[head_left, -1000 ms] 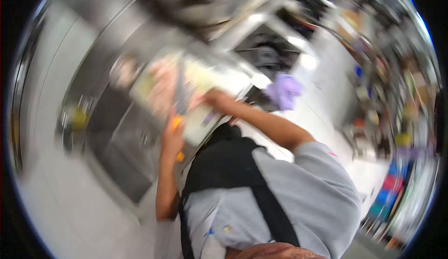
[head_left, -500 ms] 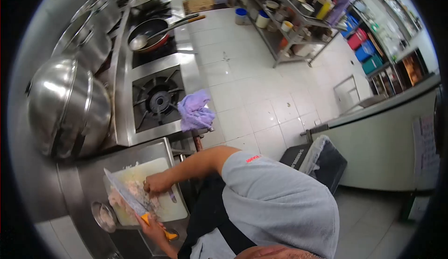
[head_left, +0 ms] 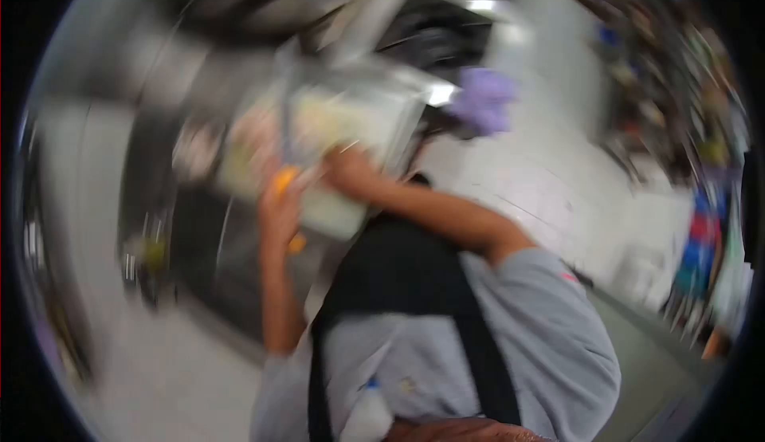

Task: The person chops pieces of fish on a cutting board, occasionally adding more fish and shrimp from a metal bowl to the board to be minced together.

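The whole view is smeared by motion. My left hand (head_left: 279,212) is closed around the yellow handle of a kitchen knife (head_left: 286,119), whose blade points away across the cutting board (head_left: 335,216). Pale pink pieces that look like raw meat (head_left: 253,135) lie beside the blade, at the board's left. My right hand (head_left: 348,172) is over the right part of the board, right of the knife handle. Its fingers look curled, but blur hides what they hold, if anything. More pink pieces (head_left: 198,149) sit in a bowl left of the board.
A steel counter (head_left: 203,219) surrounds the board. Beyond it stands a stove (head_left: 434,39), with a purple cloth (head_left: 484,101) on its near corner. Tiled floor (head_left: 550,123) and blurred shelving lie to the right.
My view has swung left and down, so the board and stove appear higher and farther right. The knife stays in my left hand; my right hand now appears nearer the knife handle.
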Demonstrator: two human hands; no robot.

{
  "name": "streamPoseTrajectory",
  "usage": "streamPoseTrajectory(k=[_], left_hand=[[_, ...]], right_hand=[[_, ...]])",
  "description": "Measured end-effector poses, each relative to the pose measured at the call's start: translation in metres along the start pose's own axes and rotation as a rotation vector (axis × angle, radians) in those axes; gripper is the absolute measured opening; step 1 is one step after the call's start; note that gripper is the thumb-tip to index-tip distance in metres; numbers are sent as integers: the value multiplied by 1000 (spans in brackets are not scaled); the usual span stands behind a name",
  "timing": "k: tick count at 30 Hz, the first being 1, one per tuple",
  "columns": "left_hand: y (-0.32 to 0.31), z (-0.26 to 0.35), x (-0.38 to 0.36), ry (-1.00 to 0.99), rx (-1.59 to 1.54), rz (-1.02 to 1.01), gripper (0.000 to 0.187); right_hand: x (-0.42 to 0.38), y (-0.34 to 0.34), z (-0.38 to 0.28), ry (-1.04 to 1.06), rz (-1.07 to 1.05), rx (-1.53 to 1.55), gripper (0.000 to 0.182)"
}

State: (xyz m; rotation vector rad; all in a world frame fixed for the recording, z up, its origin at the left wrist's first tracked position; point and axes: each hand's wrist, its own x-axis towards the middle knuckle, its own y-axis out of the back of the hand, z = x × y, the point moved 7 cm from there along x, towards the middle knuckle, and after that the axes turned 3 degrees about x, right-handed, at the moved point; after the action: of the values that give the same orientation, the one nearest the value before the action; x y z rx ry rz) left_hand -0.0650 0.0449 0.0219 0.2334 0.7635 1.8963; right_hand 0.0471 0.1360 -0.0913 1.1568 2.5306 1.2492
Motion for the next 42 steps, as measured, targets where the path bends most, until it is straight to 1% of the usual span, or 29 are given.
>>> streamPoseTrajectory(k=[1,2,3,5,8,11,14,17,20,23,26,29,30,33,34,37,38,41,42], left_hand=[[3,6,-6,-104,65,43,59],[7,6,-15,-216,67,77,60],[9,2,-23,-234,65,100,60],[8,-12,-43,40,63,-1,59],[-1,-20,-70,93,206,-20,60],[-10,-21,-91,103,337,-89,61],[-8,-10,-104,143,425,-132,61],[3,-8,-103,190,439,-129,62],[16,-12,-95,174,357,-32,62],[23,-8,-87,189,326,1,62],[18,-10,-85,181,292,14,61],[13,-15,-85,99,197,71,61],[13,-14,-86,110,192,74,61],[16,-11,-88,137,163,93,61],[16,-10,-88,142,147,99,61],[15,-5,-87,102,173,106,61],[15,-4,-86,81,195,109,61],[12,-1,-88,81,125,111,62],[10,-2,-88,89,123,105,62]], right_hand=[[-1,5,5,114,21,76,34],[2,42,-17,128,-48,179,37],[2,55,-23,130,11,138,39],[5,48,-15,151,-28,228,37],[18,44,-19,226,-132,262,35],[28,36,-25,259,-270,182,31],[32,28,-23,239,-332,159,30],[34,33,-28,285,-199,281,25],[40,37,-40,348,-171,283,25],[44,20,-41,262,-316,103,29],[51,14,-43,304,-305,64,28],[62,22,-28,109,-270,433,22],[64,20,-12,-35,-304,568,22],[73,44,-3,-128,-480,424,24],[73,47,-5,-123,-575,263,27],[64,44,-3,62,-516,163,30],[60,43,4,-35,-442,254,37],[42,57,-12,128,-160,173,43],[34,58,-22,235,-207,158,45]])
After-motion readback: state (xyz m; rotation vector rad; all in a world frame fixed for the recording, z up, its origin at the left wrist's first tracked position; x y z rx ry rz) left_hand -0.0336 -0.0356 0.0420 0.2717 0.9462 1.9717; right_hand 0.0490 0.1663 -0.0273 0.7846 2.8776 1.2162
